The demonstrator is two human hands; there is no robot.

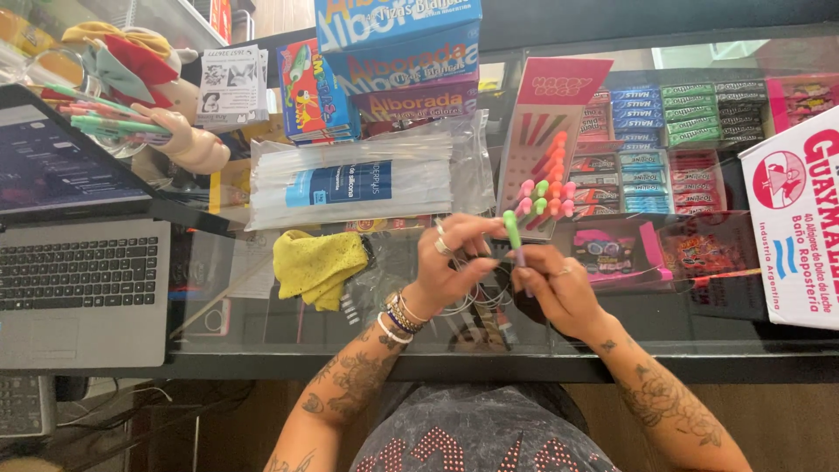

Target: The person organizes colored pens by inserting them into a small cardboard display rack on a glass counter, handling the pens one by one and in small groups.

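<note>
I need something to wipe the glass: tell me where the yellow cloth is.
The yellow cloth lies on the glass counter, left of the left hand, between laptop and hands.

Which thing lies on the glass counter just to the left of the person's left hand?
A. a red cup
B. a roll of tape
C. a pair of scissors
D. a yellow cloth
D: a crumpled yellow cloth lies on the glass counter just left of the left hand, below the clear bag of white sticks.
</note>
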